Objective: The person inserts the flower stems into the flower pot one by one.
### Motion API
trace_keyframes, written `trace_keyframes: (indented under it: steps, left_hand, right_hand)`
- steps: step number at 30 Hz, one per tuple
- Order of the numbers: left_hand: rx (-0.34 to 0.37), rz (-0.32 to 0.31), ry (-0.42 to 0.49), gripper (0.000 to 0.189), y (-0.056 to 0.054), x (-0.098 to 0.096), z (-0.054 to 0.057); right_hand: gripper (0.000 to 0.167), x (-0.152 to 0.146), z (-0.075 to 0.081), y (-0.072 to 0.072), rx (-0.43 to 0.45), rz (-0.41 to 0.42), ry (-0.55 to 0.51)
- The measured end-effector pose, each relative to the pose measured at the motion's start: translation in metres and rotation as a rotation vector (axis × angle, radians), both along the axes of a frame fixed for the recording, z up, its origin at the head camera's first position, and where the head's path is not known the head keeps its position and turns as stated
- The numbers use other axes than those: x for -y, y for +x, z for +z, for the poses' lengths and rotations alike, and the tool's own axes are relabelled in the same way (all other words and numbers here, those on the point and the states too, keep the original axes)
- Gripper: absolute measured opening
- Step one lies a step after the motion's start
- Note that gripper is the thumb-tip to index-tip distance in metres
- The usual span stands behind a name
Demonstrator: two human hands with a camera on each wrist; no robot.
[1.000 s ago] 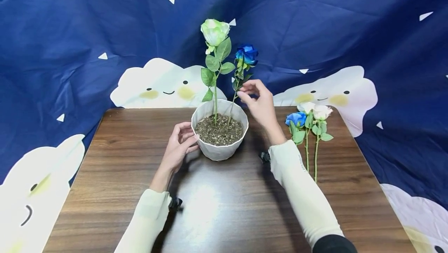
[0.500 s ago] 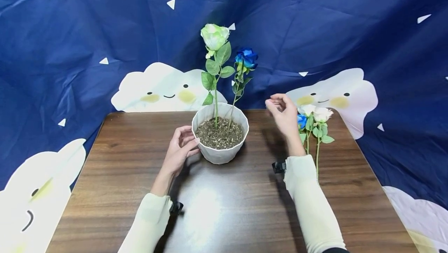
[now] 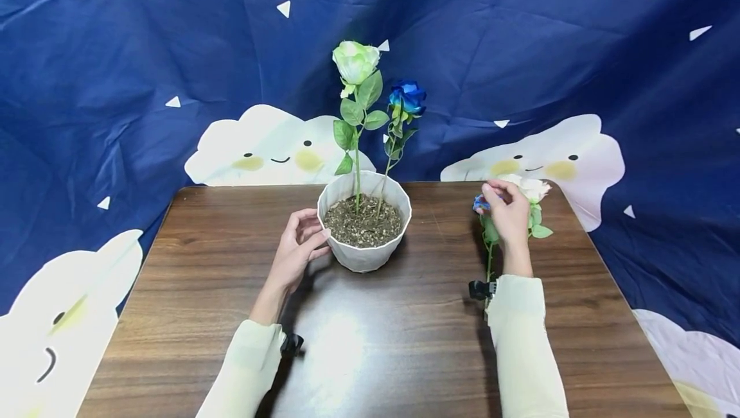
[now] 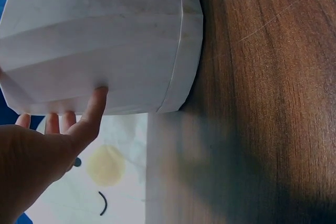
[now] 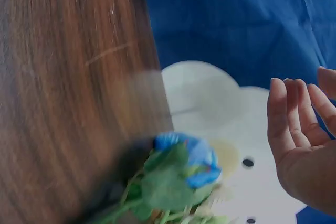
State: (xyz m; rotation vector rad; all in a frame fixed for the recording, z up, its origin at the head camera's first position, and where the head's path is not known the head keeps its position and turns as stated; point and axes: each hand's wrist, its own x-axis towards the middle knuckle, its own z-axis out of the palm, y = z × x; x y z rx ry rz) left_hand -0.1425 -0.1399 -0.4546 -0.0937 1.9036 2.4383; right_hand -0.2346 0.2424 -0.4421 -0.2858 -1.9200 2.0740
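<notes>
A white faceted flowerpot (image 3: 360, 259) filled with soil stands on the table. Upright in it are a green-white rose (image 3: 355, 61) and a dark blue rose (image 3: 408, 97). My left hand (image 3: 296, 244) rests its thumb and fingertips against the pot's left side; the left wrist view shows these fingertips on the pot wall (image 4: 105, 40). Farther right, my right hand (image 3: 510, 216) holds nothing and hovers over the lying flowers, partly hiding them. Below its fingers lie a lighter blue rose (image 5: 197, 156) and white roses (image 3: 534, 190) with green stems.
The wooden table (image 3: 231, 225) ends at a back edge just behind the pot. A dark blue cloth (image 3: 144, 33) with smiling white clouds hangs behind it. Each wrist carries a small black camera (image 3: 291, 344).
My right hand has left the dark blue rose's stem and moved right and down to the lying flowers. That rose stands by itself in the soil. The left hand stays at the pot.
</notes>
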Motion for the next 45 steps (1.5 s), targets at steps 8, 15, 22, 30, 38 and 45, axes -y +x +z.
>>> trace_keyframes:
  steps: [8, 15, 22, 30, 38, 45]
  left_hand:
    - [-0.001, -0.024, -0.013, 0.056, -0.004, -0.002, -0.002]
    - [-0.011, -0.015, -0.008, 0.055, -0.006, -0.004, -0.003]
    - [-0.012, -0.009, 0.002, 0.055, -0.004, -0.004, -0.004]
    - [-0.005, -0.001, -0.001, 0.055, -0.002, -0.002, -0.005]
    - [-0.003, 0.004, 0.000, 0.055, -0.002, 0.000, -0.004]
    - [-0.004, 0.007, 0.000, 0.055, -0.003, 0.001, -0.003]
  right_hand:
    - [0.010, -0.047, -0.014, 0.020, 0.120, -0.141, -0.092]
    - [0.015, -0.079, -0.025, 0.035, 0.254, -0.201, -0.143]
    - [0.012, -0.105, -0.047, 0.044, 0.333, -0.143, -0.127]
    - [0.010, -0.116, -0.061, 0.049, 0.461, -0.123, -0.058]
    - [0.012, -0.109, -0.065, 0.052, 0.648, -0.038, 0.106]
    - [0.011, -0.111, -0.067, 0.047, 0.659, 0.031, 0.049]
